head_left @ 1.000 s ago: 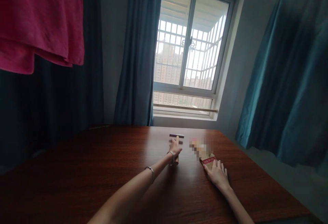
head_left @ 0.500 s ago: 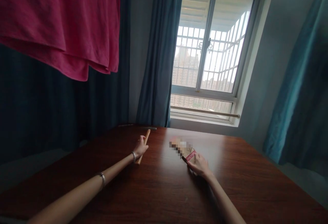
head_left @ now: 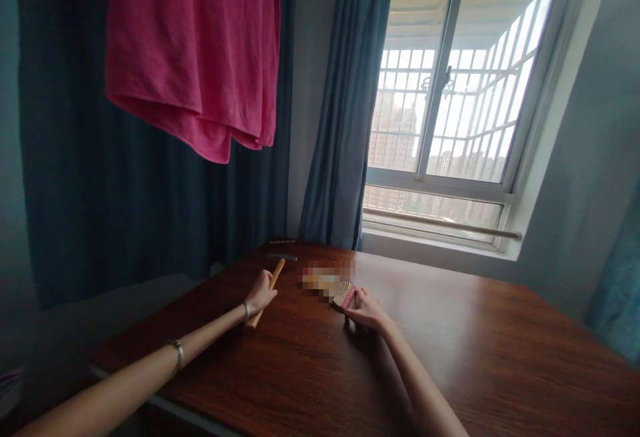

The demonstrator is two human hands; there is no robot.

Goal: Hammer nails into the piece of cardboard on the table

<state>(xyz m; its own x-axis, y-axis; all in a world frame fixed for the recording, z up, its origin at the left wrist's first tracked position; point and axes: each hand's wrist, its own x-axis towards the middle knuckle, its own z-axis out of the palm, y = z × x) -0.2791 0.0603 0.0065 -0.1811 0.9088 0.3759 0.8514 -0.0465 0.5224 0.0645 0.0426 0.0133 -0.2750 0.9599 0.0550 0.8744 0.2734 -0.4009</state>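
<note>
My left hand [head_left: 261,294] is closed around the pale wooden handle of a hammer [head_left: 277,272], held over the left side of the brown table. The hammer's thin, dark grey metal head points away from me, near the far edge. To the right, my right hand [head_left: 367,309] grips the near end of a flat tan patterned piece [head_left: 344,296] with a pink band. Its far part is blurred out by pixelation, so its kind cannot be told. A gap separates the piece from the hammer.
The glossy wooden table [head_left: 450,357] fills the lower view. A small reddish strip [head_left: 283,242] lies at its far corner. A pink towel [head_left: 200,57] hangs at the upper left before dark blue curtains [head_left: 150,210]. A barred window [head_left: 440,90] stands behind.
My view has turned left, so the window and towel sit farther right. Both hands have shifted left over the table, still holding the hammer and the patterned piece.
</note>
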